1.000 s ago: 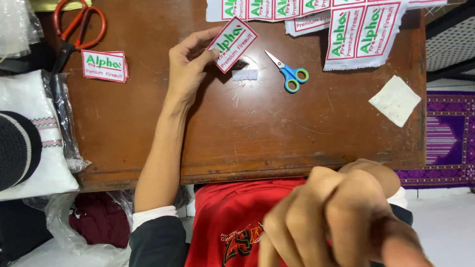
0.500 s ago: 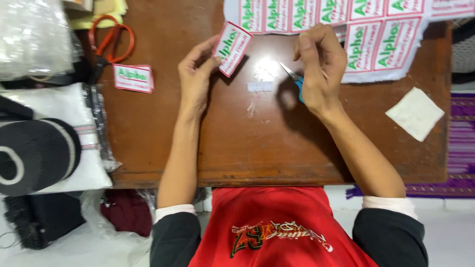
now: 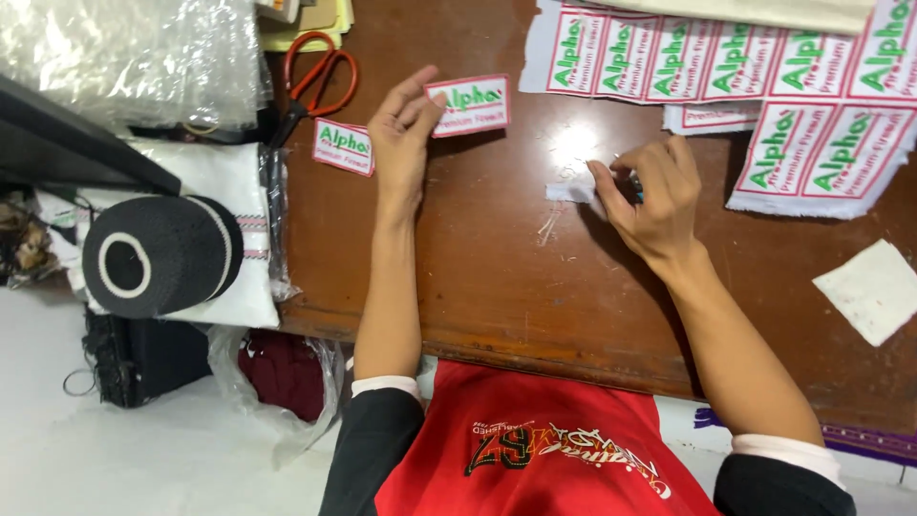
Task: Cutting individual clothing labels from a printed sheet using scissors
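Note:
My left hand (image 3: 401, 143) pinches a small white cloth label with a red border and green lettering (image 3: 469, 104), holding it just above the brown wooden table (image 3: 497, 277). Another cut label (image 3: 342, 147) lies beside that hand's left side. My right hand (image 3: 648, 196) rests on the table with its fingers closed over the small blue-handled scissors (image 3: 637, 194), which are almost hidden. A white fabric scrap (image 3: 571, 191) lies at its fingertips.
Uncut strips of the same labels (image 3: 726, 62) lie across the table's far right. Orange-handled scissors (image 3: 320, 76) sit at the far left. A white cloth square (image 3: 874, 290) is at right. A black round cap (image 3: 158, 256) rests on folded white cloth off the table's left.
My right hand came down from in front of the camera onto the blue scissors. My left hand carried the label leftward and turned it flatter. The camera view shifted left.

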